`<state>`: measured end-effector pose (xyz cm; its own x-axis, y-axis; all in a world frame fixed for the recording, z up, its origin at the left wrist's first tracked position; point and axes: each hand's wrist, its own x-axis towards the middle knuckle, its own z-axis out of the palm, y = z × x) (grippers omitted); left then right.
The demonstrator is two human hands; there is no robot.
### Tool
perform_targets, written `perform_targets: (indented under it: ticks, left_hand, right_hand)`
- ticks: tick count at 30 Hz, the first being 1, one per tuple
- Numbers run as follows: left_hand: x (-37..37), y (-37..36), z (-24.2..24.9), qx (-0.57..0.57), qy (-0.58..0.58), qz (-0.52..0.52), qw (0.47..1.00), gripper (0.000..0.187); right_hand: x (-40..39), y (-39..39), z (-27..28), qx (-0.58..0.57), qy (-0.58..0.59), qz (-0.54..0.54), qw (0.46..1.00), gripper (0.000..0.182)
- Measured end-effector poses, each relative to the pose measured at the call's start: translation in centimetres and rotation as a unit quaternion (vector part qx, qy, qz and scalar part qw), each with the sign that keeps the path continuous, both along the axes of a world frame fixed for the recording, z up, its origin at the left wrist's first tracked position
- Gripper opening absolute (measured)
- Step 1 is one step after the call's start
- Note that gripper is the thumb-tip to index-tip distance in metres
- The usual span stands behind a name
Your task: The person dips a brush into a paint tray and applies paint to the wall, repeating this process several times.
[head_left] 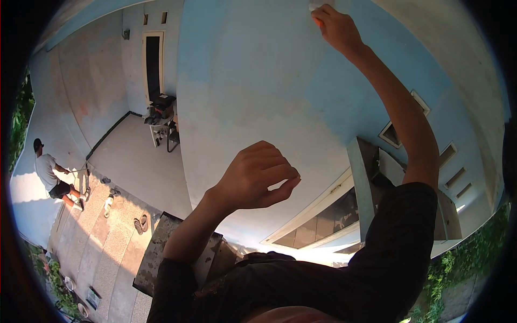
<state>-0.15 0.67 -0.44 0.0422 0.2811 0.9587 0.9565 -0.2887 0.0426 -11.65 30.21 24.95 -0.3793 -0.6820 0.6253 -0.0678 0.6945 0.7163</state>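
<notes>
High at the top of the view, my right hand (340,29) is wrapped round the orange handle (318,21) of a tool. The tool's pale flat end (316,5) is at the blue and whitish wall (258,70), partly cut off by the frame's top edge. My left hand (256,175) hangs in front of my chest, its fingers curled and the thumb tip meeting the fingertips. Whether something small is in that pinch cannot be made out. A gap shows between thumb and fingers.
Far left, a person (49,172) in a grey shirt stands on the paving below. Sandals (141,224) lie there. A cluttered small table (160,121) stands by a door (154,70). A window (323,218) and a protruding ledge (361,183) are at lower right.
</notes>
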Motion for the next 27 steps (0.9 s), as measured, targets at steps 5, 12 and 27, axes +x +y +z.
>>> perform_targets:
  ticks: [5, 12, 27]
  left_hand:
    - [0.1, -0.3, 0.2, -0.002, 0.0, 0.004, 1.0, 0.013]
    - [-0.1, 0.0, -0.1, -0.007, -0.007, -0.001, 1.0, 0.014]
    - [0.6, 1.2, -0.2, -0.023, 0.007, -0.002, 1.0, 0.012]
  right_hand:
    - [4.8, -1.8, -16.5, -0.134, -0.307, 0.018, 0.942, 0.001]
    - [4.4, 2.3, -8.7, -0.335, -0.301, 0.044, 0.892, 0.013]
    - [6.5, 2.8, -18.4, -0.065, -0.297, 0.018, 0.952, 0.015]
